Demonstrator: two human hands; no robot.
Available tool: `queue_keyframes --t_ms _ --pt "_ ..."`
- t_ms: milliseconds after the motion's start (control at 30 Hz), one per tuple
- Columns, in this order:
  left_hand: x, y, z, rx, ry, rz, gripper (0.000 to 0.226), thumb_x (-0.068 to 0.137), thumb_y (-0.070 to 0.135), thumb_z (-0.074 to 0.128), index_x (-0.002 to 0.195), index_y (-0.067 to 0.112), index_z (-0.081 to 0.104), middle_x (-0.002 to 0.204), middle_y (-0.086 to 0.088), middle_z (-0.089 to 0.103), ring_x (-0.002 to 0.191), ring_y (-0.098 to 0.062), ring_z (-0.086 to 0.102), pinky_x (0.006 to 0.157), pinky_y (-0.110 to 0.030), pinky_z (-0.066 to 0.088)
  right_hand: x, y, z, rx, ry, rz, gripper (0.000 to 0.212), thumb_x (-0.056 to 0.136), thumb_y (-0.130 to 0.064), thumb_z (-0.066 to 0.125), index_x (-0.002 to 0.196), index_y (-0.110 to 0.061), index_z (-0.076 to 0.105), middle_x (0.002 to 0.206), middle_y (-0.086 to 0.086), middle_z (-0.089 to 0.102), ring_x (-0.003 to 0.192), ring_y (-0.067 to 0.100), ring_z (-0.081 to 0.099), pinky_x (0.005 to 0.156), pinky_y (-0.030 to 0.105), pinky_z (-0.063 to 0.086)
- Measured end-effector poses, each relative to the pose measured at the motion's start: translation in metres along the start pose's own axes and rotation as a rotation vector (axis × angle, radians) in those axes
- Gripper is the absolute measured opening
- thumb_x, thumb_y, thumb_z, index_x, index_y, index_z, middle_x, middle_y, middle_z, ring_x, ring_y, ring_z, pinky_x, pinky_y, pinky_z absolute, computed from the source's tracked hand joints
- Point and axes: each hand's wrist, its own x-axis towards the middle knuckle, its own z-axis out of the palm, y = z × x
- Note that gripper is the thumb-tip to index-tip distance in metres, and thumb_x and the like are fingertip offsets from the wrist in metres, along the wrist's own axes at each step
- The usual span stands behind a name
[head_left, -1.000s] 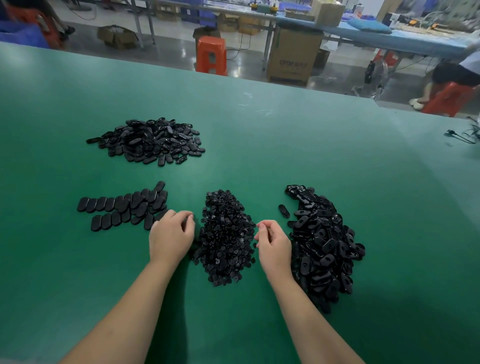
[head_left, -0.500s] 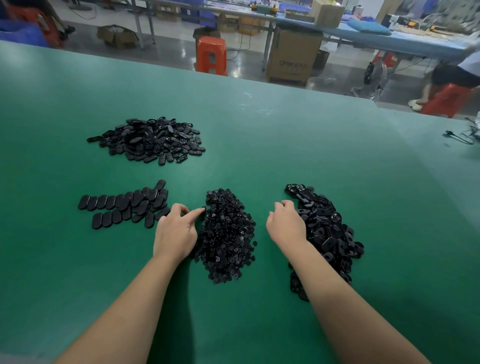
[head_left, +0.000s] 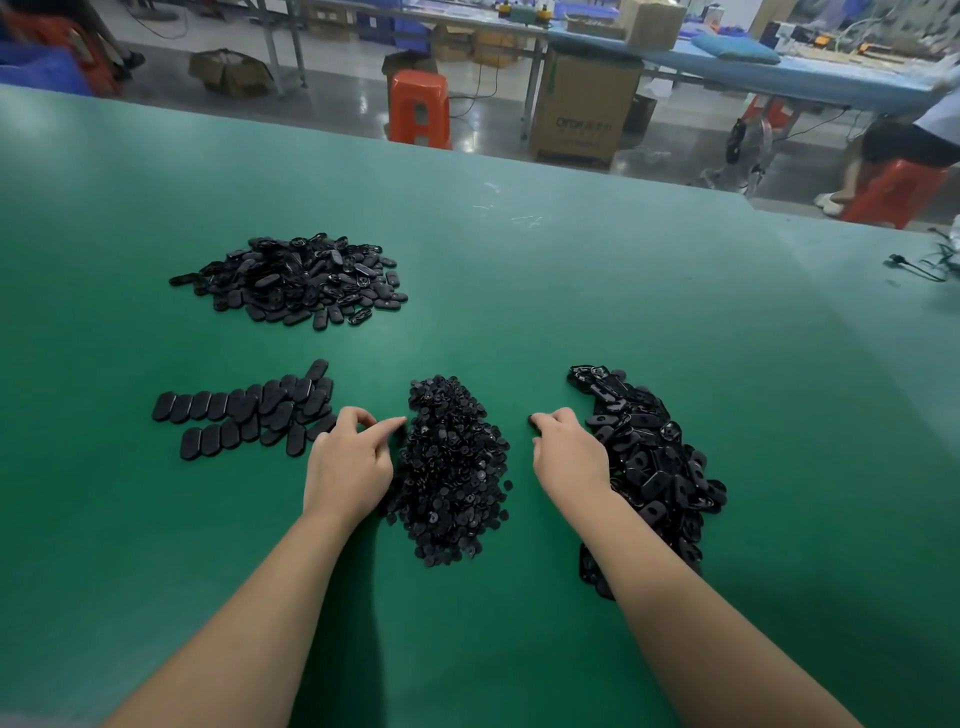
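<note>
On the green table (head_left: 571, 312), the left hand (head_left: 350, 467) touches the small-parts heap (head_left: 452, 467) and the right hand (head_left: 569, 454) curls beside the shell pile (head_left: 654, 452) — whether either grips anything I cannot tell. The right forearm crosses that pile — dragging it could scatter shells.

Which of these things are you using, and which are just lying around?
In use: left hand, small-parts pile, right hand, oval-shell pile, laid-out rows, probably far pile.
Just lying about: orange stool, cardboard box, cable.
</note>
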Motion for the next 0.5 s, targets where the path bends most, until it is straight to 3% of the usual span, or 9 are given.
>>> queue_keyframes --t_ms 167,300,433,500 --pt "0.0008 -0.0010 -0.0006 -0.034 0.026 -0.016 0.030 0.097 0.016 0.055 0.114 0.032 0.074 0.108 0.003 0.056 0.072 -0.026 0.053 0.075 -0.033 0.042 0.0009 -0.0018 -0.0019 0.092 -0.016 -0.018 0.027 0.103 -0.024 0.052 0.127 -0.028 0.064 0.121 0.000 0.057 0.093 0.022 0.064 0.069 0.029 0.047" --pt "0.0008 -0.0019 -0.0009 -0.076 0.038 -0.035 0.018 0.097 0.022 0.059 0.106 0.029 0.073 0.104 0.005 0.055 0.075 -0.024 0.055 0.076 -0.035 0.046 -0.0030 -0.0031 -0.0005 0.171 -0.006 0.029 0.021 0.101 -0.028 0.058 0.122 -0.022 0.060 0.119 -0.001 0.058 0.095 0.020 0.064 0.077 0.034 0.054" --pt "0.0013 -0.0013 -0.0015 -0.094 0.041 -0.039 0.013 0.097 0.027 0.061 0.103 0.029 0.073 0.102 0.007 0.054 0.075 -0.022 0.055 0.074 -0.035 0.048 0.0001 -0.0035 -0.0007 0.259 -0.038 0.090 0.040 0.100 -0.027 0.062 0.136 -0.018 0.049 0.127 0.003 0.054 0.102 0.022 0.063 0.078 0.033 0.049" --pt "0.0015 -0.0018 -0.0021 -0.102 0.046 -0.035 0.012 0.097 0.028 0.063 0.103 0.028 0.073 0.101 0.007 0.054 0.071 -0.019 0.055 0.074 -0.036 0.049 0.0018 -0.0041 -0.0024 0.245 -0.072 0.079 0.037 0.101 -0.026 0.061 0.136 -0.019 0.054 0.128 0.004 0.054 0.105 0.022 0.063 0.082 0.034 0.051"
